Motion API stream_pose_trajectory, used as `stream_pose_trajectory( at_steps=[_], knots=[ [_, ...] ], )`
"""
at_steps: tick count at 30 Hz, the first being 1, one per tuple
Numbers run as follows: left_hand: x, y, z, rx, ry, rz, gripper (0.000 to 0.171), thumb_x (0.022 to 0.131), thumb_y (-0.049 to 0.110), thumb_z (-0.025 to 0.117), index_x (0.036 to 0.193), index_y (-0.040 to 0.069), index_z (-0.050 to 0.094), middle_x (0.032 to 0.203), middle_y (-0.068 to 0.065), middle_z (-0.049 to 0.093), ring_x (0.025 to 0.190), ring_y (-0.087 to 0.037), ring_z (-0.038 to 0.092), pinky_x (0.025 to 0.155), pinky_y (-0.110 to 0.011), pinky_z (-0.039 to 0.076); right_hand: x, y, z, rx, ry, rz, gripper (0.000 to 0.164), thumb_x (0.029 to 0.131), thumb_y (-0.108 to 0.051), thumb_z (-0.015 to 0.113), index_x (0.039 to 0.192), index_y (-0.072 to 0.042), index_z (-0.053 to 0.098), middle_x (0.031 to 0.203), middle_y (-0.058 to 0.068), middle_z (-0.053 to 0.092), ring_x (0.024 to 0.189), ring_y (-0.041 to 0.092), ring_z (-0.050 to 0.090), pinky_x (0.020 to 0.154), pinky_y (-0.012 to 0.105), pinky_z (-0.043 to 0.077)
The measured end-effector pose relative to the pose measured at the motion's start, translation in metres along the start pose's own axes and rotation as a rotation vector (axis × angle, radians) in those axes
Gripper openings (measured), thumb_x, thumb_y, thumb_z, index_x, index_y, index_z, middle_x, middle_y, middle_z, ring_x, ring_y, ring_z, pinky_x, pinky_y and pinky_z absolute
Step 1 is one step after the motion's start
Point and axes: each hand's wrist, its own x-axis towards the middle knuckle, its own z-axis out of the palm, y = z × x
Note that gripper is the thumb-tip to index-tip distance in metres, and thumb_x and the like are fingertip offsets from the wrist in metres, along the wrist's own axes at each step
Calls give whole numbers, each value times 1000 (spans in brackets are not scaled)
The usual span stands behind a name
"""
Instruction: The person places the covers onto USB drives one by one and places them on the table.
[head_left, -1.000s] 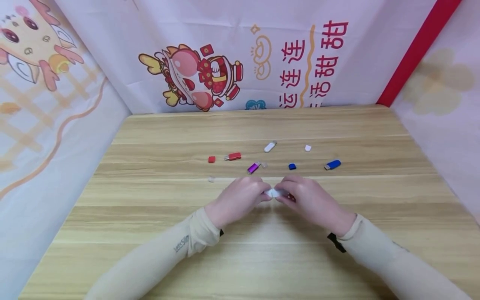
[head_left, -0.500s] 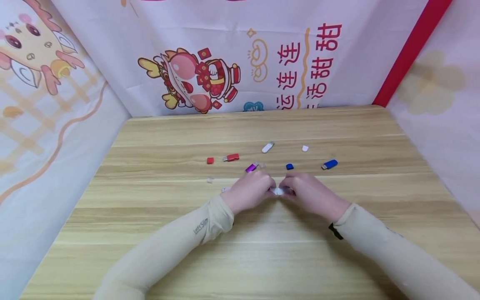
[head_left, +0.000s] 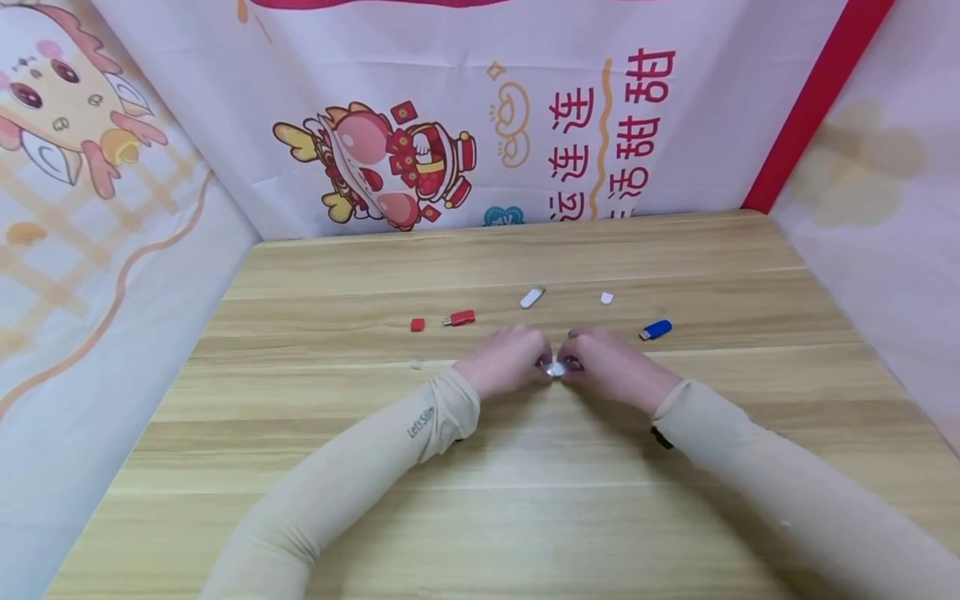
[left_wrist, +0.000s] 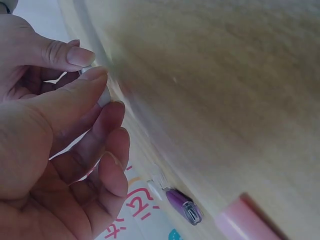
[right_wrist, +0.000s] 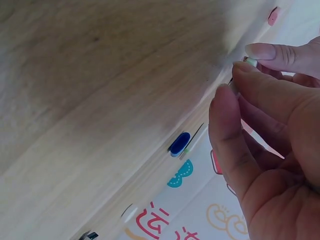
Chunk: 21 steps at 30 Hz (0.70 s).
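Observation:
Both hands meet over the table around a small whitish flash drive (head_left: 556, 369), mostly covered by fingers. My left hand (head_left: 512, 358) pinches one end with thumb and fingertips. From the other side, my right hand (head_left: 617, 363) pinches the opposite end. A sliver of the white body (left_wrist: 105, 98) shows between the fingers in the left wrist view. Whether cap and body are joined cannot be made out. Below the left hand lie a purple flash drive (left_wrist: 184, 205), a clear cap (left_wrist: 159, 177) and a pink object (left_wrist: 245, 222). A blue cap (right_wrist: 179, 144) lies near the right hand.
Farther back lie a red flash drive (head_left: 461, 317), a red cap (head_left: 417, 325), a white flash drive (head_left: 532, 297) and a white cap (head_left: 607, 297). A blue flash drive (head_left: 656, 330) is at right, another clear cap (head_left: 417, 363) at left. Printed cloth (head_left: 300, 200) surrounds the table.
Both hands have shifted slightly farther from me, still pinching the whitish flash drive. In the head view they now cover the purple flash drive and blue cap. The head view has tilted slightly.

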Motion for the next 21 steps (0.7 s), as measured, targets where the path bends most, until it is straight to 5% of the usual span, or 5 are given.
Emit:
stream_pose_trajectory(
  at_steps=[15, 21],
  knots=[
    [-10, -2, 1, 76, -21, 7, 15, 74, 23, 77, 86, 14, 73, 78, 7, 64, 76, -10, 51, 70, -25, 43, 4, -7, 6, -11, -87, -22, 10, 76, -11, 75, 85, -7, 72, 76, -1, 62, 69, 10, 56, 63, 24, 48],
    [-22, -1, 1, 30, -78, -38, 12, 75, 22, 76, 84, 14, 72, 69, 11, 60, 67, -9, 52, 62, -21, 43, 6, -16, 10, 1, -139, -21, 10, 77, -13, 74, 86, -9, 72, 76, -2, 61, 69, 9, 54, 63, 23, 47]
  ],
)
